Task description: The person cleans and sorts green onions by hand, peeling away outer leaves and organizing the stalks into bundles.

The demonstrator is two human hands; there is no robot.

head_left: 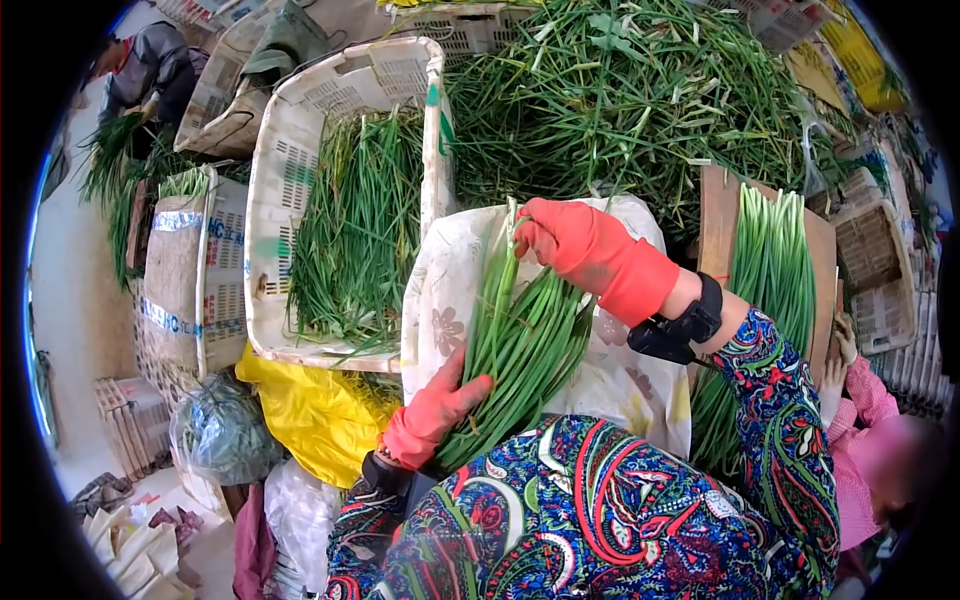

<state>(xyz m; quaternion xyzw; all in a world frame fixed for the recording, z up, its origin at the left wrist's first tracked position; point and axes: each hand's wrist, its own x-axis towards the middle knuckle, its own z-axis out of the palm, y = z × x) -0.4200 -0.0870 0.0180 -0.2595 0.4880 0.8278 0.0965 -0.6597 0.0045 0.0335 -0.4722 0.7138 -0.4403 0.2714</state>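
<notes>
A bunch of long green stalks (pixel 530 345) lies on a white flowered cloth (pixel 435 290) in front of me. Near its top, my right hand (pixel 590 245), in a red glove, has its fingers closed on some pale stalk ends. My left hand (pixel 432 412), also gloved in red, grips the lower left side of the bunch, its thumb over the leaves. To the left, a white plastic crate (pixel 270 200) holds loose green stalks (pixel 360 220). Neatly aligned stalks (pixel 775 250) rest on a brown board (pixel 715 220) at the right.
A large heap of greens (pixel 620 90) lies beyond the cloth. At the lower right is a person in pink (pixel 855 460), hands beside the board. Another person (pixel 155 65) is at the upper left. A yellow sheet (pixel 310 410) and a plastic bag (pixel 225 430) lie left.
</notes>
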